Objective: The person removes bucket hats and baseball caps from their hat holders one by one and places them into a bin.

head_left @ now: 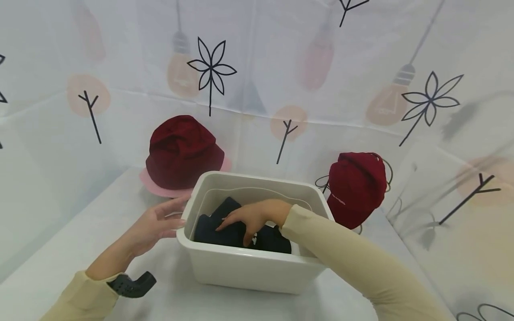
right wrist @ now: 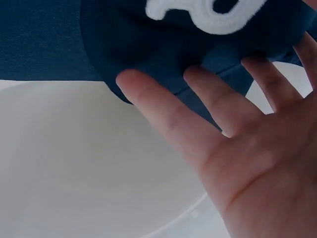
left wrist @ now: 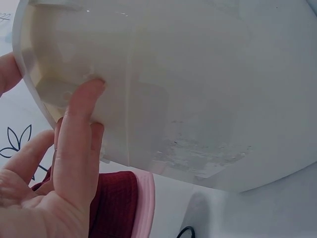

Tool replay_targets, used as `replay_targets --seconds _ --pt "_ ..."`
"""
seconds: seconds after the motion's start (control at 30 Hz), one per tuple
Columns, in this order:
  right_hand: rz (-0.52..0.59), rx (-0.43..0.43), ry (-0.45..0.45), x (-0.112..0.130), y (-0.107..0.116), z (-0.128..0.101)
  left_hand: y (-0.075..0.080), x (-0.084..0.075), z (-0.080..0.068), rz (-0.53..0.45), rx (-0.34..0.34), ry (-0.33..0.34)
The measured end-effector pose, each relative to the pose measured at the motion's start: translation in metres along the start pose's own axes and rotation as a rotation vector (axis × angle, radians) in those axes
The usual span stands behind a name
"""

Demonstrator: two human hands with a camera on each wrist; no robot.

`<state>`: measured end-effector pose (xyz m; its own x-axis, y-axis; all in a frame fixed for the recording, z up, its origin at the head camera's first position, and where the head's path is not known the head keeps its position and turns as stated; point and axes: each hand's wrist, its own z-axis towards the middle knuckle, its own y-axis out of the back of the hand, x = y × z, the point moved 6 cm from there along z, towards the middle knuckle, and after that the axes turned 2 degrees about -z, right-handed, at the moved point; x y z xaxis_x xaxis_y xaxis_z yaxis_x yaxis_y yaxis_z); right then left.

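A white plastic bin (head_left: pixel 257 272) stands on the white table, with dark blue caps (head_left: pixel 225 229) lying in it. My right hand (head_left: pixel 257 218) reaches down inside, fingers spread and fingertips touching the dark cloth. In the right wrist view, white raised lettering (right wrist: pixel 218 17) shows on a dark blue cap (right wrist: pixel 133 49) right at those fingertips. At the bin's left end is my left hand (head_left: pixel 154 225), its fingers loosely extended against the rim. The left wrist view shows its fingertips (left wrist: pixel 94 87) on the bin's outer wall (left wrist: pixel 198 99), just below the rim.
Behind the bin on the left sits a dark red hat (head_left: pixel 182 151) with a pink brim (head_left: pixel 160 189). A red cap (head_left: pixel 357 187) with thin cords stands behind its right end. A patterned white sheet (head_left: pixel 253 89) hangs close behind the table (head_left: pixel 160 285).
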<state>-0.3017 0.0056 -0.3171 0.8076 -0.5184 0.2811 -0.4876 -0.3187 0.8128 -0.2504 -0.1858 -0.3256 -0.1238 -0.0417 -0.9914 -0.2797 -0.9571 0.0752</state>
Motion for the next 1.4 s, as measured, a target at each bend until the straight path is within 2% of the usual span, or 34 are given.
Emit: replay_targets --seconds 0.13,0.27,0.5,0.7,0.9,1.1,1.4 --pt "0.027 0.022 -0.021 0.000 0.004 -0.003 0.000 0.002 0.001 -0.001 -0.002 0.008" --pt "0.083 -0.005 -0.022 0.000 0.013 -0.012 0.000 0.003 0.002 0.003 -0.008 0.023" --pt "0.055 -0.119 -0.002 0.003 0.027 -0.040 -0.001 0.000 -0.001 -0.004 -0.003 0.022" --pt "0.039 -0.236 0.013 0.013 0.031 -0.070 -0.001 0.000 -0.003 0.010 -0.015 0.015" --pt "0.029 -0.346 0.038 0.027 0.027 -0.106 -0.002 0.000 -0.002 -0.001 -0.003 0.011" --pt "0.005 -0.428 0.052 0.037 0.019 -0.131 0.000 0.002 -0.002 -0.007 -0.010 0.024" --pt "0.045 -0.589 0.059 0.037 0.003 -0.164 -0.002 0.002 0.000 -0.010 -0.001 0.007"
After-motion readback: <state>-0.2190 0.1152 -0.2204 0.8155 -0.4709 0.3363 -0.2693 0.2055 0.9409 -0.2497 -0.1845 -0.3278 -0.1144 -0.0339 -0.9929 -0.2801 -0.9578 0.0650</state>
